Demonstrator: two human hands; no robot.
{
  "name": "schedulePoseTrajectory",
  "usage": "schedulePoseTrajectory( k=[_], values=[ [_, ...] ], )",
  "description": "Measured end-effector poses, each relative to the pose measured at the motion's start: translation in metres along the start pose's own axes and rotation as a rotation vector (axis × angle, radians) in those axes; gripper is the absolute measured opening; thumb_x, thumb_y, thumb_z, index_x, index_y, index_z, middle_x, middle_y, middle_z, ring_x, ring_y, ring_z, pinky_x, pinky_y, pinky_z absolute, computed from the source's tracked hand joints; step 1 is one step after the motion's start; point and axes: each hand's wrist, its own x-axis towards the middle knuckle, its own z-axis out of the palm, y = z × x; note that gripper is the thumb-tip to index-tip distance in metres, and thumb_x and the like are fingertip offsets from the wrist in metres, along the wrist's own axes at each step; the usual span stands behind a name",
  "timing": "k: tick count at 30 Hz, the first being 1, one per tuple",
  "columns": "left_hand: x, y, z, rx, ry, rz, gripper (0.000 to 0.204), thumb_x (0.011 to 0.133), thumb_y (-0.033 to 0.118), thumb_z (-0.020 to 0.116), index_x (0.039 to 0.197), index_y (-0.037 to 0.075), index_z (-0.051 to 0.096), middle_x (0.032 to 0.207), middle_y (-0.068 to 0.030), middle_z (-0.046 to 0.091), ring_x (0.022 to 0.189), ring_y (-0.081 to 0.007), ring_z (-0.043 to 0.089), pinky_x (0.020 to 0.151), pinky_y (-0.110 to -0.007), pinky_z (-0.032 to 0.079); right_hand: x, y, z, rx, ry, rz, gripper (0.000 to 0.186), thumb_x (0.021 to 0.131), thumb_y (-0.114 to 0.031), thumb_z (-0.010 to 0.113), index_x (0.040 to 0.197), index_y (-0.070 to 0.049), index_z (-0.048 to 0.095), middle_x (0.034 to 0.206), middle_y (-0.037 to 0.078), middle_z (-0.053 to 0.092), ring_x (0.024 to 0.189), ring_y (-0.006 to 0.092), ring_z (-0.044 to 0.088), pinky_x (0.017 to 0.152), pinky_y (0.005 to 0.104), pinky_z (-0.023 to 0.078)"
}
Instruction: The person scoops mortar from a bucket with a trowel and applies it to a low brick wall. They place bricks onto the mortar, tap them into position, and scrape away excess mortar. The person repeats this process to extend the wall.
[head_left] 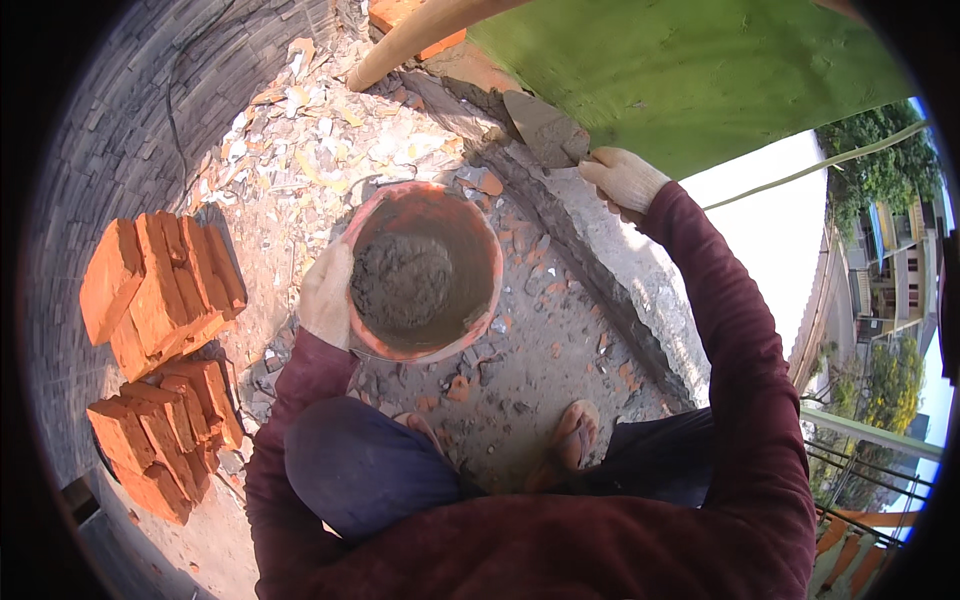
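Laying mortar [402, 280] along the ledge [640, 285] seems in hand: trowel [545, 130] is held at its far end by closed right hand [622, 178]; bucket [481, 272] is clasped at rim by left hand [327, 290]. Steady blade seems called for.

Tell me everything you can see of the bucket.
The bucket is round and open-topped, with a worn reddish rim that looks like plastic and inner walls smeared grey. Lumpy, wet-looking grey mix lies inside, heaped toward the left. It stands on debris-strewn ground ahead of the person's feet, mouth up. The gloved left hand touches its left side; how far the fingers wrap is hidden, as is most of the outside.
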Motion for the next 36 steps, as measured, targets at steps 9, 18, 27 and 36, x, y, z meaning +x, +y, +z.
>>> schedulePoseTrajectory(
  k=[9, 18, 27, 36],
  values=[
    [0.011, 0.003, 0.006, 0.081, -0.012, -0.026, 0.051, 0.109, 0.027, 0.059, 0.146, -0.008, 0.058, 0.139, -0.0116, 0.064, 0.129, -0.0168, 0.058, 0.113, -0.032, 0.041, 0.009, 0.019, -0.025, 0.022, -0.123, 0.224, 0.034, 0.102, -0.037, 0.052, 0.104, -0.005, 0.063, 0.071, 0.002, 0.055, 0.055, 0.0127, 0.051, 0.049, 0.0351, 0.043],
    [0.029, 0.024, 0.005, 0.088, -0.230, -0.037, 0.051, 0.107, 0.021, 0.062, 0.149, -0.007, 0.055, 0.142, -0.0134, 0.064, 0.130, -0.0188, 0.061, 0.112, -0.032, 0.046, -0.100, 0.006, 0.023, -0.810, 0.022, -0.663, 0.040, 0.090, -0.016, 0.069, 0.124, -0.001, 0.053, 0.085, 0.014, 0.066, 0.064, 0.0298, 0.068, 0.056, 0.0383, 0.058],
    [0.066, 0.013, -0.002, 0.263, -0.437, 0.059, 0.044, 0.104, 0.021, 0.067, 0.142, 0.000, 0.064, 0.136, -0.0098, 0.067, 0.124, -0.0195, 0.060, 0.110, -0.033, 0.046, -0.054, -0.020, 0.171, -1.084, 0.196, -0.813, 0.053, 0.086, -0.007, 0.073, 0.132, 0.012, 0.053, 0.099, 0.018, 0.074, 0.084, 0.0279, 0.079, 0.065, 0.0363, 0.062],
    [0.061, 0.025, -0.001, 0.668, -0.330, 0.298, 0.042, 0.099, 0.023, 0.069, 0.136, 0.004, 0.069, 0.128, -0.0128, 0.072, 0.117, -0.0236, 0.065, 0.104, -0.036, 0.050, -0.088, -0.032, 0.138, -1.149, 0.032, -0.675, 0.051, 0.086, -0.006, 0.072, 0.130, 0.009, 0.052, 0.099, 0.019, 0.072, 0.084, 0.0312, 0.078, 0.065, 0.0398, 0.062]
  ],
)
